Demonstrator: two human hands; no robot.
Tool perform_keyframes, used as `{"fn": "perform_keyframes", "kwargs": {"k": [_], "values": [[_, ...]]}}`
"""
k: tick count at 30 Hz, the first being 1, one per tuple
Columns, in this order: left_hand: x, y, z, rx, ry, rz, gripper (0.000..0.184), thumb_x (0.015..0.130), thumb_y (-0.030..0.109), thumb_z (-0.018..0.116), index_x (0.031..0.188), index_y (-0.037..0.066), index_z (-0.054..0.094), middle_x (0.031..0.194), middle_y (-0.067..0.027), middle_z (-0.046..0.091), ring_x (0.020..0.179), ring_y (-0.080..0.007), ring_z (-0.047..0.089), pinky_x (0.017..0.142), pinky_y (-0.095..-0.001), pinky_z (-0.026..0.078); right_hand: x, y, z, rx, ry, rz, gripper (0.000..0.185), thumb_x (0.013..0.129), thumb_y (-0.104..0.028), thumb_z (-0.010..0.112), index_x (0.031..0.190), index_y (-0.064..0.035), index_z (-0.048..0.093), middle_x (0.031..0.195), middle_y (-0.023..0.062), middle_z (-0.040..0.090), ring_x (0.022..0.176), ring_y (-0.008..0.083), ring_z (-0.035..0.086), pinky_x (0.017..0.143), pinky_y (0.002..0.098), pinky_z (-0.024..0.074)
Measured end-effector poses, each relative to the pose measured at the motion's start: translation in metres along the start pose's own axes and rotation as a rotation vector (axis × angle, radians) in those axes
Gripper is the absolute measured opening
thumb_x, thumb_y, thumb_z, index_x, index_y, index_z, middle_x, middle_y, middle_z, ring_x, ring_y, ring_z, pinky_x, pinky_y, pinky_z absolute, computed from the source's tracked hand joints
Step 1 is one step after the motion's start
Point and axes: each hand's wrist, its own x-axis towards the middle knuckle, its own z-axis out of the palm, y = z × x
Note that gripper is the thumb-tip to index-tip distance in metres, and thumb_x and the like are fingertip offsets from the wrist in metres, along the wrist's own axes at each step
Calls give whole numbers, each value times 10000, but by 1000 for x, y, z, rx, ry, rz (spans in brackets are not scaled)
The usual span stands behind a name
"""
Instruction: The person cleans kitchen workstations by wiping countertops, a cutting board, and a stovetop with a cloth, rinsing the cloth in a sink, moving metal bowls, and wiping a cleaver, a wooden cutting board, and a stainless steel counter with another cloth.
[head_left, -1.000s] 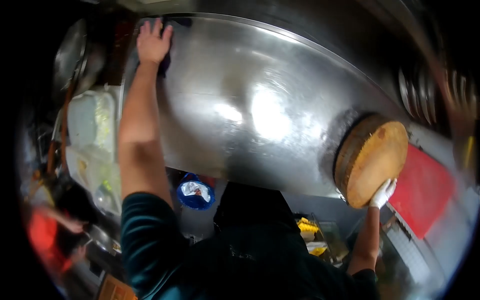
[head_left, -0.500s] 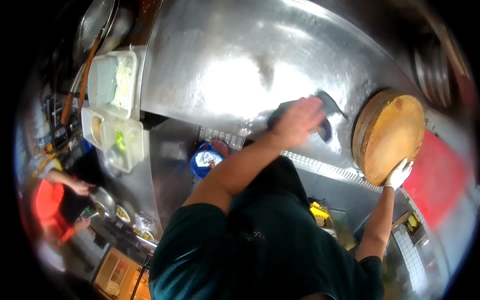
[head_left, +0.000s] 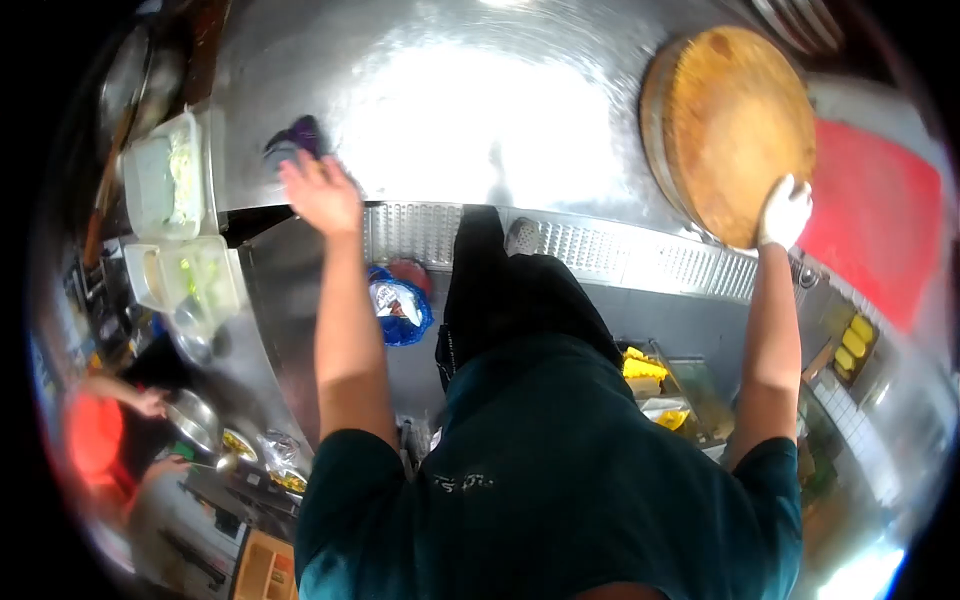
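Note:
My left hand (head_left: 322, 195) is bare and open, its fingers spread over the left front part of the steel counter (head_left: 290, 60). Just beyond its fingertips lies a crumpled dark purple-black cloth (head_left: 300, 135); whether the fingers touch it I cannot tell. At the right, a thick round wooden chopping block (head_left: 745, 140) rests on the counter with a band around its side. My right hand (head_left: 785, 212), in a white glove, holds the block's near right rim. Its thumb side is partly hidden.
A red sheet or board (head_left: 880, 220) lies right of the block. Containers of shredded vegetable (head_left: 180, 180) and green pieces (head_left: 200, 285) stand at the left. A perforated metal strip (head_left: 600, 250) runs along the counter front. A co-worker in red (head_left: 95, 440) handles a metal bowl (head_left: 193, 418).
My left hand and the dark cloth have moved left across the counter, and the hand has come off the cloth, fingers spread. My right hand stays at the block's rim. The view has shifted.

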Motion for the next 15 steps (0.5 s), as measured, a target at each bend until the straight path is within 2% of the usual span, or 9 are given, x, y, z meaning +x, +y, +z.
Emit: {"fn": "perform_keyframes", "kwargs": {"k": [2, 4, 5, 7, 9, 10, 12, 14, 15], "values": [[-36, 87, -36, -292, 77, 261, 379, 925, 165, 674, 1244, -35, 707, 1342, -263, 656, 1157, -424, 661, 974, -525, 532, 2, 0, 4, -30, 26, 69, 733, 1044, -550, 489, 1522, 6, 468, 1529, 351, 471, 1420, 477, 476, 1197, 510, 385], [-65, 182, -85, -491, -418, 293, 357, 782, 55, 675, 1133, -2, 711, 1179, -168, 676, 908, -324, 662, 701, -465, 518, 5, 3, 9, -31, 57, 81, 748, 1031, -563, 504, 1522, 1, 471, 1523, 343, 480, 1416, 469, 485, 1190, 511, 394], [-76, 225, -111, -449, -685, 384, 403, 784, 87, 699, 1181, 16, 694, 1273, -175, 648, 1062, -352, 658, 821, -490, 536, 1, -3, 4, -9, 53, 98, 758, 1026, -573, 509, 1523, -2, 472, 1518, 332, 490, 1407, 461, 497, 1184, 511, 399], [-123, 275, -110, -749, -514, 746, 504, 837, 97, 679, 1336, 39, 645, 1456, -230, 568, 1408, -387, 508, 1158, -554, 392, 2, -2, 0, -13, 41, 105, 763, 1022, -579, 514, 1523, -5, 472, 1516, 327, 493, 1402, 459, 502, 1181, 511, 401], [-163, 306, -83, -690, -379, 1092, 563, 879, 42, 603, 1439, 100, 616, 1658, -171, 412, 1534, -350, 383, 1285, -530, 255, 2, -6, 0, -3, 30, 97, 768, 1020, -588, 514, 1521, -8, 475, 1515, 323, 495, 1396, 459, 506, 1179, 513, 402], [-162, 315, -84, -762, -437, 1218, 555, 928, 73, 638, 1476, 153, 604, 1692, -148, 373, 1576, -344, 324, 1303, -499, 238, 2, -5, -2, 4, 23, 89, 770, 1021, -595, 512, 1519, -9, 478, 1515, 322, 495, 1393, 461, 508, 1178, 514, 403], [-152, 323, -84, -614, -452, 1412, 468, 932, 83, 663, 1396, 138, 668, 1712, -124, 338, 1592, -328, 283, 1310, -497, 232, -2, 5, -1, 30, 13, 32, 771, 1028, -603, 499, 1525, -15, 479, 1523, 325, 485, 1401, 465, 497, 1186, 514, 393], [-134, 310, -83, -504, -526, 1458, 419, 931, 88, 671, 1347, 126, 696, 1730, -105, 302, 1597, -325, 272, 1311, -495, 228, -1, 22, 4, 67, 16, -54, 767, 1040, -606, 480, 1540, -25, 476, 1541, 335, 466, 1425, 471, 469, 1203, 510, 370], [-125, 296, -84, -453, -565, 1483, 395, 930, 90, 675, 1323, 119, 710, 1739, -96, 284, 1599, -323, 266, 1312, -494, 227, -5, 38, 10, 89, 24, -142, 765, 1058, -605, 450, 1578, -43, 451, 1607, 335, 391, 1500, 461, 379, 1250, 495, 303]]}}
